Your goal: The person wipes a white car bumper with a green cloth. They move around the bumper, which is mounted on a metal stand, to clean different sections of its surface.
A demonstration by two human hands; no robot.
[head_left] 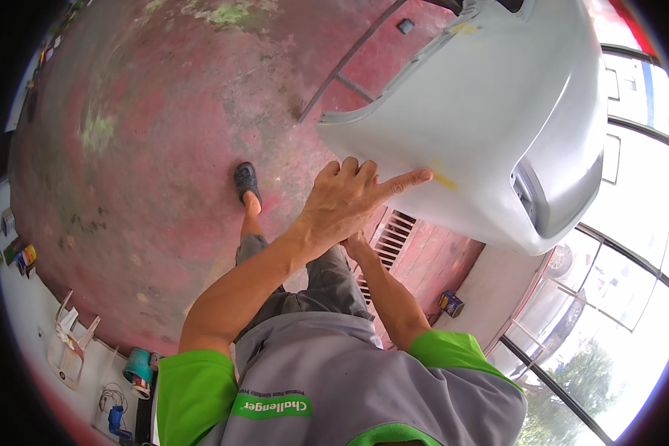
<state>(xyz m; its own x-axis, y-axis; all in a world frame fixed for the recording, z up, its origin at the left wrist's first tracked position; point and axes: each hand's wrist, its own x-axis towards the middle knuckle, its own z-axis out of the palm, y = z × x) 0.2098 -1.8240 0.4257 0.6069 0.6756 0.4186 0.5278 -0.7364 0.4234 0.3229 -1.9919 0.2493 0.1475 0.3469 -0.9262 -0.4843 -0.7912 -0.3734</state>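
Observation:
A pale grey car bumper cover (483,97) fills the upper right, with a recessed opening (529,195) near its right end. My left hand (346,195) reaches over its lower left edge, back of the hand up. One finger stretches right, its tip beside a yellow smear (446,181) on the grey surface; whether it touches is unclear. The other fingers are bent, and nothing shows in them. My right hand (358,244) is below and behind the left one, close to my body. Its fingers are mostly hidden. Another yellow patch (464,29) marks the bumper's top edge.
A dark metal bar frame (342,74) stands beside the bumper on the worn red floor (163,134). A slatted drain grate (395,234) lies beyond my legs. A small can (450,303) sits by the low wall. A teal bucket (137,364) is at lower left.

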